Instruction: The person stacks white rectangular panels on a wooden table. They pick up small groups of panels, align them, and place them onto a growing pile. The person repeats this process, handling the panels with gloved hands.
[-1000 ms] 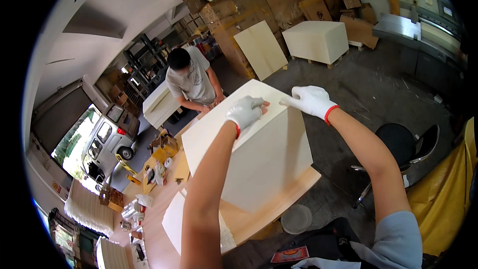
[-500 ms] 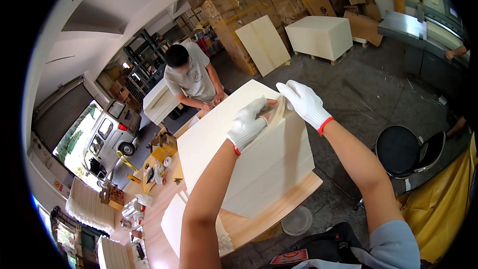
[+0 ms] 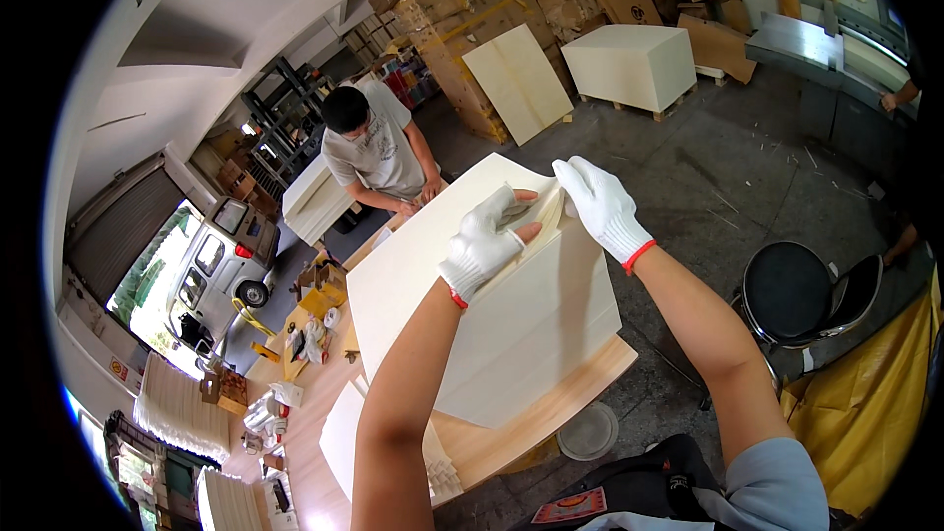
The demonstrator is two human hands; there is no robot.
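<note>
My pale blue sleeve (image 3: 772,482) shows at the lower edge as both arms reach to a tall stack (image 3: 531,324) of cream sheets, standing on the pale wood table (image 3: 580,383) right in front of me. I work in white gloves with red cuffs. My left hand (image 3: 487,239) rests on top of the stack near its edge, bare thumb and forefinger tips spread apart beside a few sheets that bow upward. My right hand (image 3: 597,205) is at the corner, its fingers pressed together against the lifted edge; whether they pinch the sheets, I cannot tell. A lower white pile (image 3: 341,438) lies by my left forearm, and a round tub (image 3: 589,431) sits on the floor just off the table. To my right are a black chair (image 3: 785,293) and a yellow cover (image 3: 865,388). Beyond the stack, a co-worker (image 3: 379,152) in a light T-shirt bends over the table, head down, near an open carton (image 3: 323,290). Farther off, a board (image 3: 518,84) leans against cardboard, a cream block (image 3: 629,69) sits on a pallet, another person's hand (image 3: 902,95) is at a machine (image 3: 836,49), and a silver van (image 3: 208,265) stands at the doorway.
</note>
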